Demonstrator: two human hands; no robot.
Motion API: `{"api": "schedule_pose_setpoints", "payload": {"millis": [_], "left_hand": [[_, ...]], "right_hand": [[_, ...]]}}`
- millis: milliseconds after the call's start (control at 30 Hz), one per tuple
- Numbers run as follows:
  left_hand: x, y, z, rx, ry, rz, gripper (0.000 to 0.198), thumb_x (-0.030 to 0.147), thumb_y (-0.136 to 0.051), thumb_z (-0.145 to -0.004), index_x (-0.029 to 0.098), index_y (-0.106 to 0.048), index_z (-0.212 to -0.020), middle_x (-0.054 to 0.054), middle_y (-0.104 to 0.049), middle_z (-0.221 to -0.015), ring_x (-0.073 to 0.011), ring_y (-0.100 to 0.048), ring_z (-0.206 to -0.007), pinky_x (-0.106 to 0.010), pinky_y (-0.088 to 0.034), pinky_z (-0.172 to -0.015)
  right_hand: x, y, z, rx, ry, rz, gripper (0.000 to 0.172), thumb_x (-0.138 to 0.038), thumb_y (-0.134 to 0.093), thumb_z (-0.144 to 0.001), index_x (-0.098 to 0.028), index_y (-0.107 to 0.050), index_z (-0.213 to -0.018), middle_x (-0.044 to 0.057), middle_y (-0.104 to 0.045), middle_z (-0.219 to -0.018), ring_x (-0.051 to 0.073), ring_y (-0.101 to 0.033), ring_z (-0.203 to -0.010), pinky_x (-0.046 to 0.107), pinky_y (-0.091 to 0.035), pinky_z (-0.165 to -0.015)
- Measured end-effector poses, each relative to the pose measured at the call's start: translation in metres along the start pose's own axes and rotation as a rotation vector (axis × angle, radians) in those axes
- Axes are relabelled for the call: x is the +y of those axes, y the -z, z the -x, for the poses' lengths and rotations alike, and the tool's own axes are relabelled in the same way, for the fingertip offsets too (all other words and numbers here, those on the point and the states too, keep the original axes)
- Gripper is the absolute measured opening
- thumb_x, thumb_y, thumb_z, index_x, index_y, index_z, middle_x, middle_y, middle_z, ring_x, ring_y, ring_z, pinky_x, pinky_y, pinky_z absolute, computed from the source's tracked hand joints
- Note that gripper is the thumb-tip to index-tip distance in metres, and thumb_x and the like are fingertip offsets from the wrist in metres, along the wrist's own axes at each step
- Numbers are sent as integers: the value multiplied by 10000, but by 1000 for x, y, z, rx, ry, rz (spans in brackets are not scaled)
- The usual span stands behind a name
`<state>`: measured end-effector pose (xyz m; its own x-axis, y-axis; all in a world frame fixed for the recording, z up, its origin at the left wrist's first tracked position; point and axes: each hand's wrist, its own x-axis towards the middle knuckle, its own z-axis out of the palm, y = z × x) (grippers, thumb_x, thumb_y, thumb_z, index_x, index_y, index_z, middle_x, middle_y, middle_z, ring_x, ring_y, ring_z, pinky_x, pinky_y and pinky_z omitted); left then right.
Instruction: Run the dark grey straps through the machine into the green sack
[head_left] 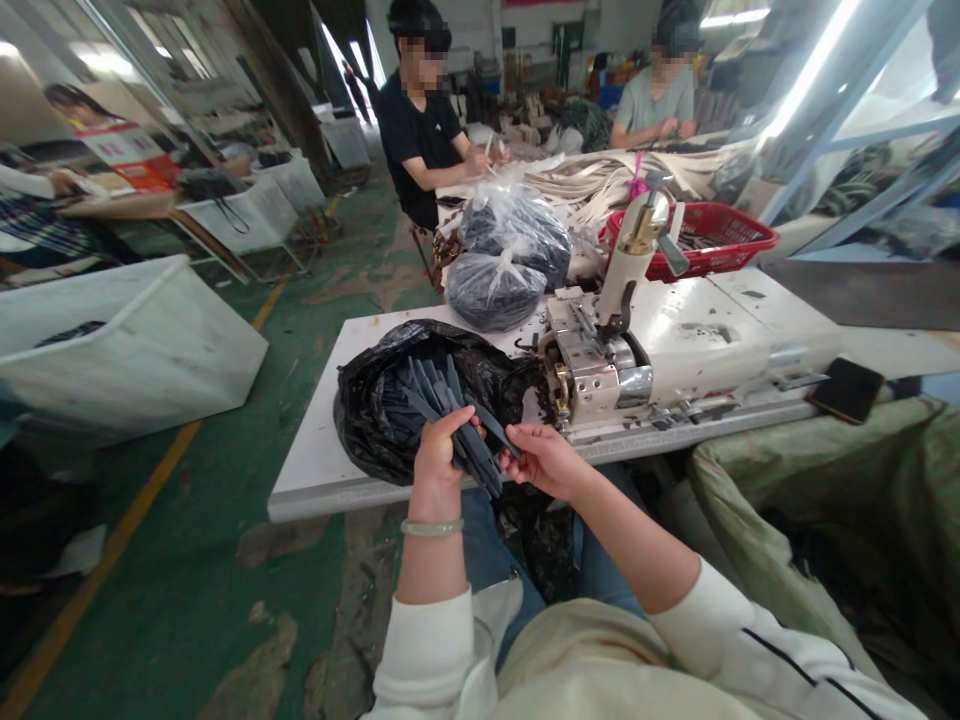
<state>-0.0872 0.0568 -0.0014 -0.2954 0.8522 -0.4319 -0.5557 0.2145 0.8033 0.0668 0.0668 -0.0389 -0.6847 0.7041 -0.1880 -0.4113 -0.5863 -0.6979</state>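
Observation:
My left hand (444, 447) is closed round a bunch of dark grey-blue strips (474, 458), which fan out past its thumb. The fingers of my right hand (541, 458) pinch the end of a single strip (495, 432) on the right of the bunch. Behind the left hand, a black plastic bag (367, 375) lies open on the white table (307, 470), with more such strips (424, 385) inside it. Just right of the bag stands a white-and-metal machine (600, 370), apart from both hands.
Tied clear bags (496, 290) of dark pieces and a red basket (712, 245) stand farther back. A phone (849, 388) lies at the right edge. A green sack (750, 500) is at my right, a white bin (172, 340) at left. Two people sit across the table.

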Motion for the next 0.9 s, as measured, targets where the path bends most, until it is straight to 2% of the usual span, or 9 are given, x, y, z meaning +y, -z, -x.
{"api": "schedule_pose_setpoints", "payload": {"millis": [167,300,400,467,600,700,800,900], "left_hand": [[2,-4,8,11,-22,-86,216,259,-756,-500,113,-600,-527,-20,-593,-436,-133,-532,-370,-228,-413,-372],[5,-8,12,9,-34,-138,213,264,-749,-505,104,-611,-530,-30,-591,-422,-137,-519,-343,-228,-401,-343],[5,-11,14,12,-34,-157,205,257,-747,-508,100,-616,-529,-37,-597,-423,-140,-524,-341,-229,-413,-342],[3,-15,14,14,-28,-159,197,241,-751,-502,102,-614,-524,-38,-598,-424,-151,-539,-352,-236,-426,-345],[-6,-26,11,29,17,-147,180,196,-758,-486,98,-616,-538,-36,-601,-435,-162,-560,-372,-244,-446,-352],[-9,-29,5,22,54,-119,173,183,-746,-492,101,-606,-549,-17,-586,-442,-133,-537,-365,-216,-419,-334],[-7,-24,-2,18,79,-70,148,167,-718,-520,117,-601,-597,4,-582,-472,-115,-544,-398,-194,-426,-357],[-6,-20,-6,6,98,-4,160,131,-707,-537,131,-601,-657,12,-584,-505,-114,-554,-422,-189,-435,-371]], "right_hand": [[-2,10,2,-113,-94,-95,304,-377,-587,-885,-89,-630,-795,80,-707,-688,76,-611,-481,126,-507,-446],[-9,11,3,-120,-187,-122,511,-490,-376,-958,-60,-650,-917,99,-706,-711,86,-624,-496,135,-508,-445],[-15,8,3,-138,-239,-101,666,-610,-262,-933,-65,-643,-957,103,-699,-726,94,-620,-496,152,-494,-426],[-17,4,4,-112,-196,-12,610,-629,-352,-902,-89,-633,-944,70,-680,-687,89,-595,-470,155,-470,-409],[-21,1,8,83,113,368,362,-511,-578,-836,-151,-582,-794,-57,-529,-481,44,-410,-337,132,-307,-327],[-37,16,20,298,266,610,347,-484,-546,-849,-166,-553,-713,-68,-477,-430,48,-362,-324,154,-256,-322],[-63,43,41,519,361,578,340,-484,-540,-836,-168,-564,-713,-72,-448,-399,53,-320,-308,173,-207,-313],[-84,69,57,590,398,450,331,-480,-599,-780,-164,-566,-688,-88,-390,-348,44,-245,-284,185,-133,-304]]}}
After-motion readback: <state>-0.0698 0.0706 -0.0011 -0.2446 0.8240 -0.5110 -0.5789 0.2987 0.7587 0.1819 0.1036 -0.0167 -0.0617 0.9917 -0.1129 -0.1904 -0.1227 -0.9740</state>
